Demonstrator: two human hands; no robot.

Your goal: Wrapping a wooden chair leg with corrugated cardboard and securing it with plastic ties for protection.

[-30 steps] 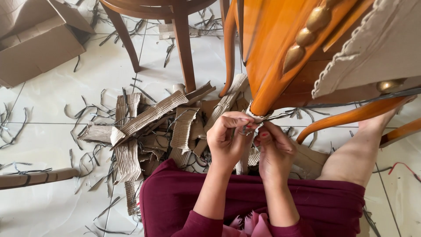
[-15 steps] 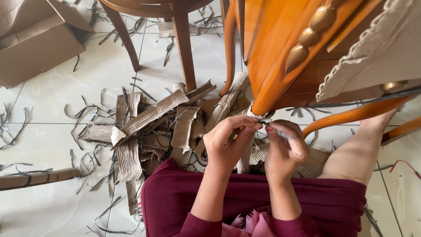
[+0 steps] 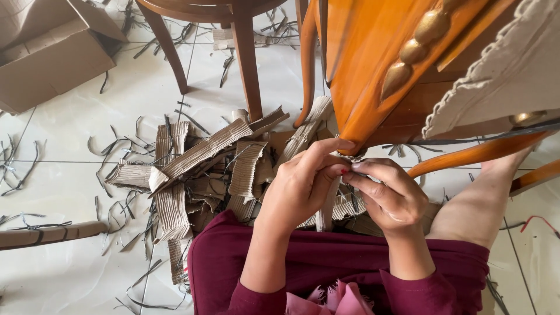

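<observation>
My left hand (image 3: pixel 300 189) and my right hand (image 3: pixel 392 197) meet just under the tip of an orange wooden chair leg (image 3: pixel 373 70) that slants down from the top right. The left index finger reaches up to the leg's tip while the thumb pins a corrugated cardboard strip (image 3: pixel 326 214) that hangs down between the hands. The right hand's fingertips pinch a thin pale strip (image 3: pixel 363 172) against the left thumb. What lies under the fingers at the tip is hidden.
Torn corrugated cardboard (image 3: pixel 198 169) lies heaped on the white tile floor among thin dark scraps. An open cardboard box (image 3: pixel 46 58) sits top left, dark chair legs (image 3: pixel 248 64) stand behind the heap. A cardboard-wrapped part (image 3: pixel 501 76) and another orange leg (image 3: pixel 472 154) lie right, above my bare leg (image 3: pixel 478 204).
The right hand drew a little to the right half a second ago and has come back against the left hand. Both hands stay at the leg's tip.
</observation>
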